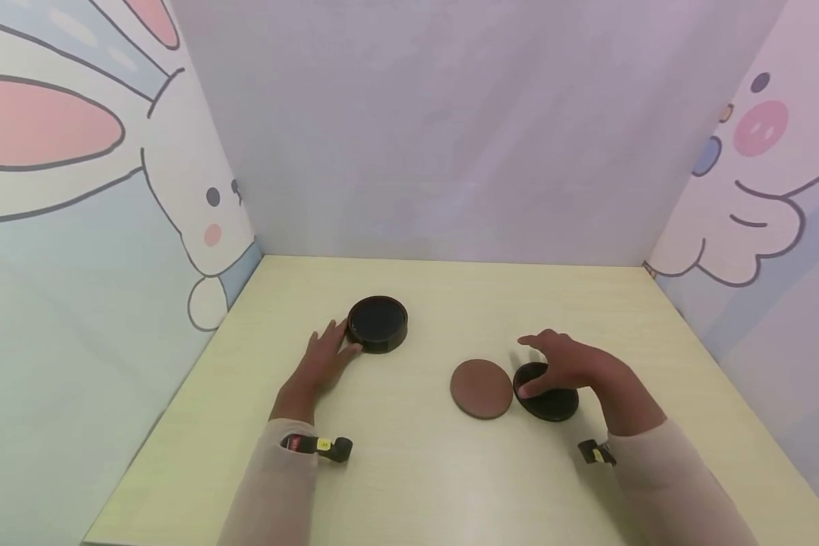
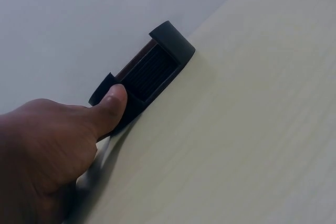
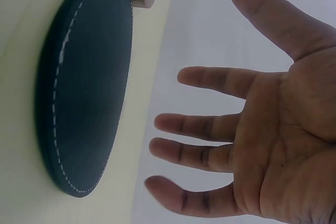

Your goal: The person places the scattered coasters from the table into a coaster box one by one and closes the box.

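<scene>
My left hand (image 1: 322, 362) grips the left side of a round black coaster holder (image 1: 378, 322). In the left wrist view, its thumb presses the side wall of the holder (image 2: 181, 45) beside a cut-out where stacked dark edges show; the other fingers are hidden behind. My right hand (image 1: 565, 362) hovers over a round black coaster (image 1: 556, 406), thumb overlapping it in the head view. White stitching runs round that coaster (image 3: 94, 82) in the right wrist view, where the right hand (image 3: 283, 129) has spread fingers and an empty palm. A round brown coaster (image 1: 481, 389) lies flat just left of the black one.
A pale wooden table (image 1: 409, 470) carries everything. Behind it rises a plain grey wall (image 1: 423, 136), with cartoon-printed panels (image 1: 61, 318) at both sides. Each wrist wears a strapped camera (image 1: 340, 449).
</scene>
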The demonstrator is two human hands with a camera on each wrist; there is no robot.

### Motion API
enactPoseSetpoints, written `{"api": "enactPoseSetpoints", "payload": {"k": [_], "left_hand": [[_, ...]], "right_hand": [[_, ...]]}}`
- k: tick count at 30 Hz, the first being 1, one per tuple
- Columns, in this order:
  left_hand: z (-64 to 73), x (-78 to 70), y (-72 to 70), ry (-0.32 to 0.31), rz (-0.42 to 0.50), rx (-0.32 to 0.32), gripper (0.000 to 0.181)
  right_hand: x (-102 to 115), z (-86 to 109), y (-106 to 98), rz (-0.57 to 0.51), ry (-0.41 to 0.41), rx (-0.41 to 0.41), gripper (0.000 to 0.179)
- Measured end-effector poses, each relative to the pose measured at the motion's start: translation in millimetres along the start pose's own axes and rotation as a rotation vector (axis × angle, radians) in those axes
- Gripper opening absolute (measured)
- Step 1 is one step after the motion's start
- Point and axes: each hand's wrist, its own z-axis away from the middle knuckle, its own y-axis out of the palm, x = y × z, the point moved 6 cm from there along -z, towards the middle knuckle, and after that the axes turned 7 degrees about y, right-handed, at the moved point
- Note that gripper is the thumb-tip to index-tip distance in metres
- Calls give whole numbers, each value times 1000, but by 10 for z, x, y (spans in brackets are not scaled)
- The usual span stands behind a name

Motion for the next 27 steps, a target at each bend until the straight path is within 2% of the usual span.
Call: {"api": "enactPoseSetpoints", "payload": {"k": [5,15,23,27], "left_hand": [[4,4,-5,-5,22,2,81],[23,-15,-26,16,24,-10,80],[28,-12,-25,19,24,-12,80],[10,-14,-25,32,12,-11,81]], "right_hand": [[-21,53,72,23,42,19,112],[5,80,191,60,95,21,111],[-31,-26,321,147,142,22,99],[-49,-59,338,150,157,24,94]]}}
